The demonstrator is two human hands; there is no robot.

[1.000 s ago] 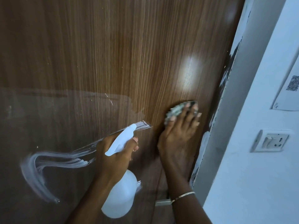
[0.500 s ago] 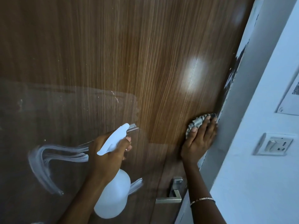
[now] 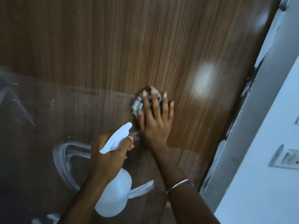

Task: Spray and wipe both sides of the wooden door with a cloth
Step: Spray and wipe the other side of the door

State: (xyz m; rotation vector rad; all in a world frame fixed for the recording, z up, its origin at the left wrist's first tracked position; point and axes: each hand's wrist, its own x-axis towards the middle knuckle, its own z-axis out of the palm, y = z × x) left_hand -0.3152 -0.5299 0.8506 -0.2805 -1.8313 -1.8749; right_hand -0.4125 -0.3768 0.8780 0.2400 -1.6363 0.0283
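Head view: 1 face of the wooden door [image 3: 113,46] fills most of the picture, seen close and at a slant.
Door surface: brown with fine upright grain; the lower part looks darker and dull, the upper part lighter, with a pale patch of glare [image 3: 203,78] right of centre.
Wall [image 3: 258,191]: pale, at the far right, beyond the door's edge.
Door frame [image 3: 262,88]: grey strip between door and wall, its paint chipped in white and dark patches.
Smears [image 3: 62,159]: white curved streaks on the lower left of the door, and 1 shorter streak [image 3: 142,189] at lower centre.
Spray bottle [image 3: 113,196]: white, held in front of the lower door, body down, nozzle up and to the right.
Right hand [image 3: 154,125]: fingers straight and spread, palm flat, pressing the cloth [image 3: 137,104] against the door near the middle of the picture; not curled round it.
Left hand [image 3: 110,152]: fingers curled round the bottle's neck just under the spray head, gripping it; whether a finger pulls the trigger cannot be told.
Cloth: small, checked in dark and light, bunched under the right hand's fingers, touching the door; its left part shows beside the index finger.
Switch plate [image 3: 286,157]: pale, on the wall at the right edge, partly cut off.
Bracelet [image 3: 178,185]: thin, metal-coloured, on the right wrist.
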